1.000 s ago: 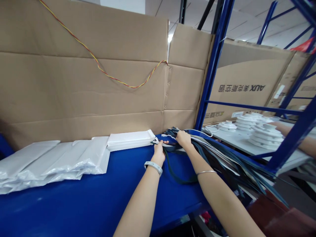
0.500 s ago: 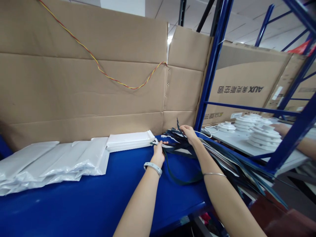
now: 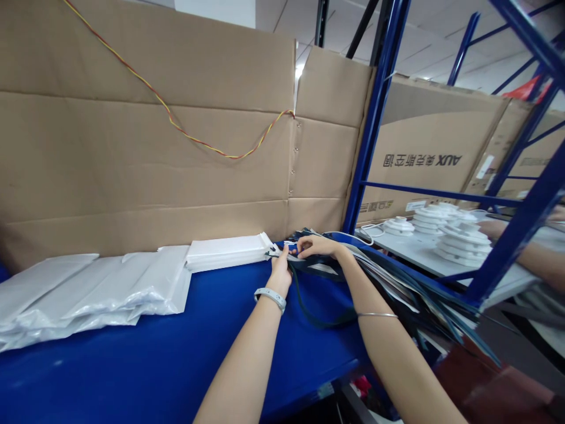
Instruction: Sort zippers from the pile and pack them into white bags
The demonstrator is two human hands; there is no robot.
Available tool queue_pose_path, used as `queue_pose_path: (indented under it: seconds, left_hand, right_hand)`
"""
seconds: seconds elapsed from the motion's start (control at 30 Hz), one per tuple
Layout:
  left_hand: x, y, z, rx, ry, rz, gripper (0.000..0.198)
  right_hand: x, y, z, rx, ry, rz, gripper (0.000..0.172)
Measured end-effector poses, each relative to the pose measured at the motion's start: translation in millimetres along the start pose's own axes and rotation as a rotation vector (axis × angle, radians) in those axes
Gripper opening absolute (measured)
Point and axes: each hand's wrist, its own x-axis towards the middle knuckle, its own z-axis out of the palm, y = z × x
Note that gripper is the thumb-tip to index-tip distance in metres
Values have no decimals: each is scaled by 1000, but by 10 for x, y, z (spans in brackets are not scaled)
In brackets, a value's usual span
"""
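My left hand (image 3: 281, 268) pinches the ends of dark green and white flat strips (image 3: 318, 268) close to the end of the white stack. Just right of it, my right hand (image 3: 318, 244) has its fingers curled together. Whatever is in those fingertips is too small to make out. The bundle of strips runs under my right forearm and spreads toward the lower right. One dark green strip (image 3: 324, 323) loops down over the blue tabletop (image 3: 212, 341). A stack of flat white packs (image 3: 227, 252) lies left of my hands.
White plastic-wrapped packages (image 3: 136, 288) overlap on the left. A cardboard panel (image 3: 145, 159) stands behind, with a red-yellow wire across it. Right of the blue rack post (image 3: 375, 123), stacked white round parts (image 3: 462, 244) sit on a grey table, near another person's arm (image 3: 538, 256).
My right hand has moved left and down from the raised strip end, to beside my left hand. My left hand keeps its grip. The view has shifted slightly.
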Motion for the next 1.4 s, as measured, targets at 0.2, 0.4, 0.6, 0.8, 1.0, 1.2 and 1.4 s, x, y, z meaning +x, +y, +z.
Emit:
queue_pose_path:
  seconds: [0.2,0.4,0.6,0.8,1.0,1.2,1.4]
  left_hand:
    - [24,28,248,36,-25,50,18]
    - [16,210,473,60,-76,85,20]
    - [-61,496,877,5,-143,168,24]
    - [-40,1460,1106,-79,-116,357,27]
    - [-237,2442,949,-79,-135,443,29]
    - [-634,2502,935,172,-271,442,26]
    - [-1010,1827,1286,238,-465,385,25]
  right_hand:
    - [-88,-201,-1,103,-68,56,77]
    - [-14,-225,143,-119,165,-34,89]
    - [-286,49,145,-376,359,96,68]
    - [-742,300,-71,-264,245,256,30]
    - [-761,369,-128,-280,194,242,23]
    - [-630,-141,-205,-41,34,56,37]
    - [-158,-1310,239,533,234,-405,70]
